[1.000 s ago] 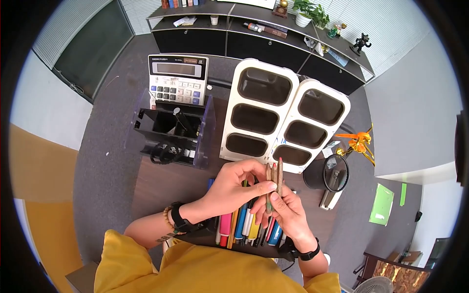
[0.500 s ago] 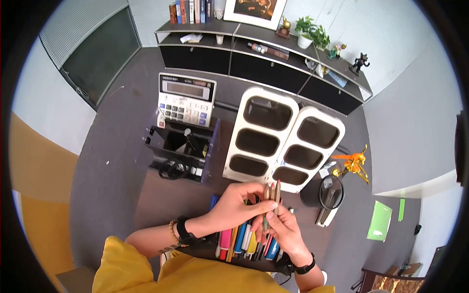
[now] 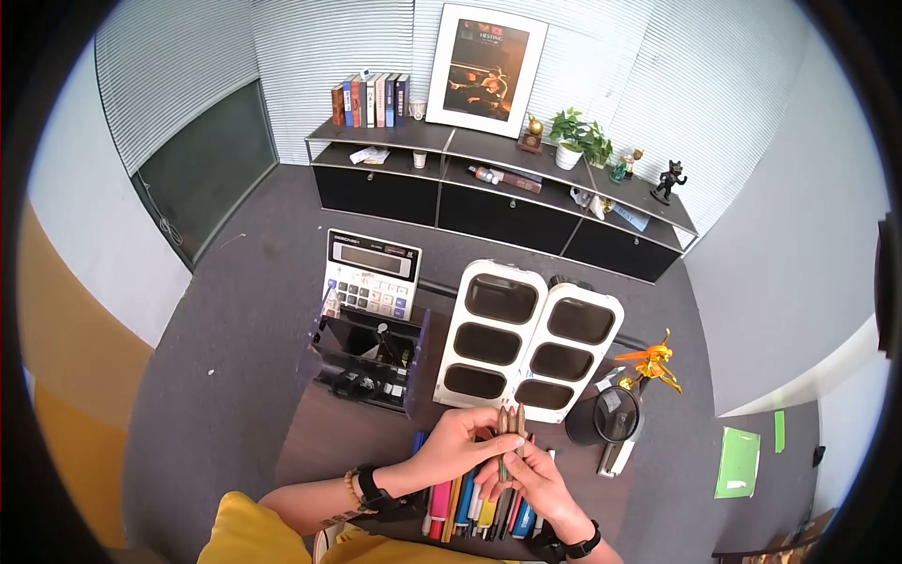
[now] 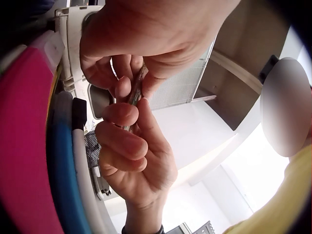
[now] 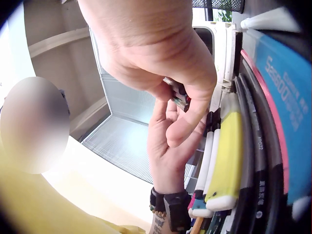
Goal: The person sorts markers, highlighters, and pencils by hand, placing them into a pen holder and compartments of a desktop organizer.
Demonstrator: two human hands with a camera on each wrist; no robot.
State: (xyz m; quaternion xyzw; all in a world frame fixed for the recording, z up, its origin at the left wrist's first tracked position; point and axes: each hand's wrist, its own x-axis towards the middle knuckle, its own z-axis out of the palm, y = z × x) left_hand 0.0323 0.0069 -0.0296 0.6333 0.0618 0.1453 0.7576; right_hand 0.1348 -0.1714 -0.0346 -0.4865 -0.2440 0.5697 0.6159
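Observation:
Just in front of the white six-opening organizer (image 3: 451, 352), both hands hold a small bunch of colored pencils (image 3: 511, 434). Their sharpened tips, at least one of them red, point up and away from the person. My left hand (image 3: 460, 449) pinches them from the left with thumb and fingers. From the right, my right hand (image 3: 540, 481) grips their lower part between thumb and curled fingers. In the left wrist view the pencils (image 4: 138, 87) are mostly covered by fingers. Under the hands lies a row of markers and pens, among them a pink marker (image 3: 440, 500) and a yellow highlighter (image 5: 226, 156).
A calculator (image 3: 374, 274) stands behind a dark desk caddy (image 3: 362, 329) at the left. Right of the organizer are a black mesh cup (image 3: 584, 420), a stapler (image 3: 615, 459) and a golden figurine (image 3: 655, 360). A low cabinet (image 3: 489, 213) stands beyond the table.
The head view has tilted up, so the table and hands sit lower in the picture and more of the cabinet and wall shows. Both hands keep holding the pencils, with little change in grip.

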